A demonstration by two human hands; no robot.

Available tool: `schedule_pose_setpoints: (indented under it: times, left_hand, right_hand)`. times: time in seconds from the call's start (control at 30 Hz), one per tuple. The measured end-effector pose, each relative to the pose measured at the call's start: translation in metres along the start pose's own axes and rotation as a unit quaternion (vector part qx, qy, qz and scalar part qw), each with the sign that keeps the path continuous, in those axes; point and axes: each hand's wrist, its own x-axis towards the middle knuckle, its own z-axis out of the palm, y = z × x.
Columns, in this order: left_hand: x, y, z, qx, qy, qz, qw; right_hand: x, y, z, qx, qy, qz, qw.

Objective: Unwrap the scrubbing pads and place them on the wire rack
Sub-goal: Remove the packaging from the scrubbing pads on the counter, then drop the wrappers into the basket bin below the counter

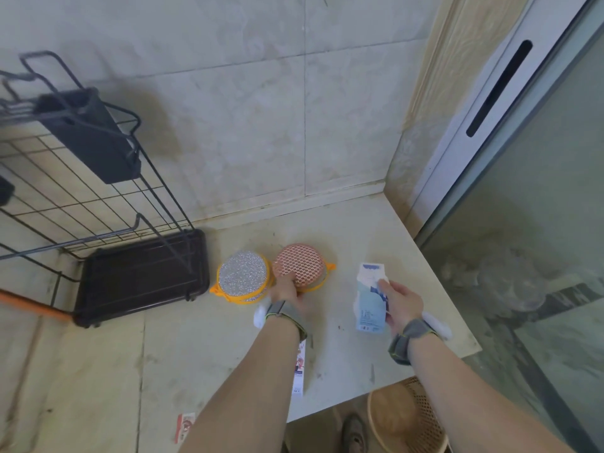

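Rack (pixel 98 197) left of pads (pixel 243 276), counter (pixel 408 322) between.

Two round scrubbing pads, one silver (pixel 243 273) and one pink (pixel 299 264); one wire rack (pixel 81 191); three paper wrappers.

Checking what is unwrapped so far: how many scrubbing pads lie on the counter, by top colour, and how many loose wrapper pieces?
Silver-topped pad: 1
Pink-topped pad: 1
Wrapper pieces: 3 (blue one in right hand, one under left forearm, one at counter edge)
Total: 5
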Motion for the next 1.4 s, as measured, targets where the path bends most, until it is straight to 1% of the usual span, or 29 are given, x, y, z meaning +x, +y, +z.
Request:
schedule_pose_setpoints:
  times: [0.07, 0.17, 0.23, 0.3, 0.37, 0.47, 0.53, 0.6, 0.67, 0.77, 0.83, 0.93, 1.0, 1.07, 1.1, 1.13, 1.2, 1.23, 1.27, 1.3, 1.33, 1.4]
  left_hand:
    - [0.000, 0.002, 0.001, 0.033, 0.021, 0.006, 0.999]
    - [-0.006, 0.007, -0.002, 0.108, 0.012, 0.008, 0.994]
    - [-0.015, 0.010, -0.007, 0.139, 0.001, -0.001, 0.990]
    - [-0.027, 0.013, -0.013, 0.153, -0.039, -0.031, 0.987]
    - [-0.041, 0.017, -0.020, 0.205, -0.093, -0.042, 0.973]
    - [-0.058, 0.027, -0.033, 0.313, -0.161, -0.024, 0.936]
    - [-0.064, 0.034, -0.041, 0.341, -0.194, -0.006, 0.920]
    - [-0.067, 0.039, -0.051, 0.348, -0.192, 0.040, 0.917]
    - [-0.067, 0.043, -0.059, 0.347, -0.177, 0.082, 0.917]
    - [-0.066, 0.043, -0.074, 0.374, -0.168, 0.106, 0.906]
    - [-0.063, 0.037, -0.083, 0.398, -0.163, 0.118, 0.895]
    - [-0.052, 0.023, -0.098, 0.465, -0.144, 0.145, 0.861]
    - [-0.041, 0.013, -0.108, 0.529, -0.128, 0.176, 0.820]
    - [-0.032, 0.001, -0.120, 0.605, -0.113, 0.206, 0.761]
    - [-0.030, -0.001, -0.125, 0.624, -0.105, 0.220, 0.743]
    - [-0.025, -0.008, -0.129, 0.633, -0.097, 0.216, 0.737]
    - [-0.016, -0.016, -0.131, 0.636, -0.088, 0.188, 0.744]
    - [-0.011, -0.019, -0.132, 0.627, -0.096, 0.168, 0.754]
    - [-0.009, -0.021, -0.130, 0.605, -0.111, 0.150, 0.774]
    - [-0.006, -0.023, -0.128, 0.570, -0.124, 0.125, 0.803]
    - [-0.007, -0.023, -0.126, 0.533, -0.129, 0.096, 0.830]
    - [-0.017, -0.024, -0.122, 0.476, -0.127, 0.054, 0.869]
  right_hand:
    - [-0.003, 0.002, 0.003, -0.011, -0.011, 0.002, 1.000]
    - [-0.010, 0.002, 0.011, -0.013, -0.032, 0.005, 0.999]
    - [-0.021, 0.000, 0.019, 0.003, -0.041, 0.009, 0.999]
    - [-0.033, -0.004, 0.030, 0.022, -0.055, 0.015, 0.998]
    - [-0.049, -0.007, 0.041, 0.047, -0.081, 0.021, 0.995]
    - [-0.079, -0.007, 0.055, 0.057, -0.134, 0.022, 0.989]
    - [-0.097, -0.007, 0.061, 0.040, -0.161, 0.016, 0.986]
    - [-0.112, -0.004, 0.065, 0.017, -0.168, 0.002, 0.986]
    - [-0.119, -0.001, 0.066, -0.051, -0.171, -0.011, 0.984]
    - [-0.129, 0.015, 0.066, -0.199, -0.128, -0.075, 0.969]
    - [-0.130, 0.029, 0.065, -0.235, -0.108, -0.084, 0.962]
    - [-0.132, 0.052, 0.062, -0.270, -0.074, -0.077, 0.957]
    - [-0.132, 0.068, 0.061, -0.295, -0.063, -0.073, 0.951]
    - [-0.132, 0.086, 0.062, -0.323, -0.071, -0.067, 0.941]
    - [-0.134, 0.091, 0.064, -0.343, -0.079, -0.072, 0.933]
    - [-0.135, 0.098, 0.065, -0.359, -0.079, -0.071, 0.927]
    - [-0.136, 0.104, 0.067, -0.379, -0.077, -0.062, 0.920]
    - [-0.136, 0.106, 0.069, -0.376, -0.080, -0.059, 0.922]
    - [-0.136, 0.106, 0.070, -0.365, -0.084, -0.056, 0.926]
    - [-0.132, 0.108, 0.072, -0.352, -0.083, -0.050, 0.931]
    - [-0.131, 0.109, 0.074, -0.340, -0.070, -0.046, 0.937]
    - [-0.131, 0.108, 0.073, -0.312, -0.042, -0.037, 0.949]
